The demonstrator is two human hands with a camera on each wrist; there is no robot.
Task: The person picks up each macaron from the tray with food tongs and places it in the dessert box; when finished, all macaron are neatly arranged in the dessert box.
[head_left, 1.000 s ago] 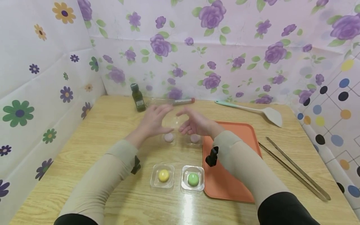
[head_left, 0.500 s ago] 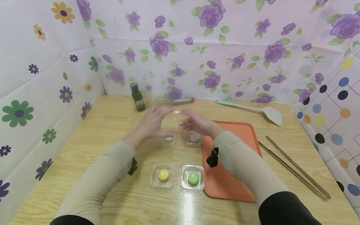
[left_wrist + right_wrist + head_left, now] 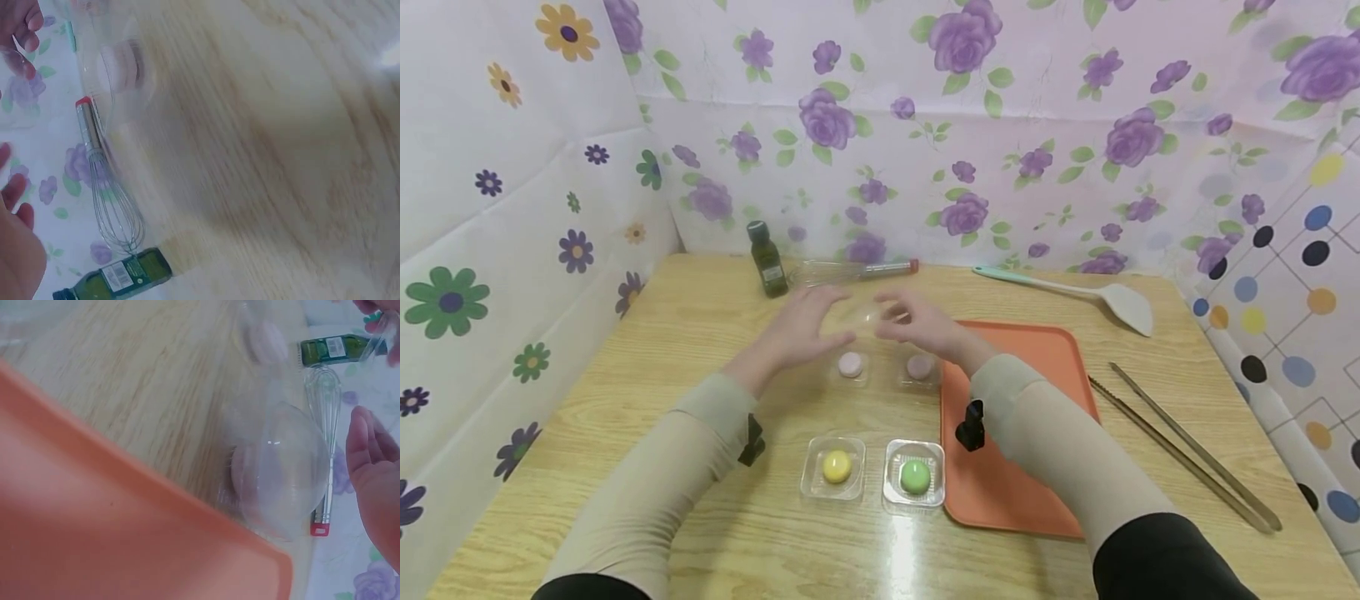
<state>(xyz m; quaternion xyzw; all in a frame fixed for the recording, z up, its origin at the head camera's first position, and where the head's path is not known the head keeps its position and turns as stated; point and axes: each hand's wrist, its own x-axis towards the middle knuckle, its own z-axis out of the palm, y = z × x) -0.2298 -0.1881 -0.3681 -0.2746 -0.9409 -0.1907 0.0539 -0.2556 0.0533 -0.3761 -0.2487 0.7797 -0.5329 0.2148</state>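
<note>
Above the table my left hand [image 3: 801,329] and right hand [image 3: 921,325] face each other. Between their fingertips is a clear plastic lid [image 3: 868,317], faint and partly hidden; both hands seem to hold its edges. The right thumb and fingers are bent. Just below sit two clear boxes with pink macarons, one left [image 3: 851,364] and one right [image 3: 919,367]. A clear dome [image 3: 284,469] covers the right one in the right wrist view. Nearer me, a yellow macaron [image 3: 837,467] and a green macaron [image 3: 915,477] lie in clear square trays without lids.
An orange tray [image 3: 1015,500] lies under my right forearm. At the back are a green bottle [image 3: 769,265], a whisk [image 3: 857,270] and a white spatula [image 3: 1123,308]. Long metal tongs [image 3: 1187,450] lie on the right side of the table.
The clear lid tilts between my hands, edge-on half a second ago and flatter to view now. My left hand has shifted slightly left; the right fingers have bent more. The boxes stay put.
</note>
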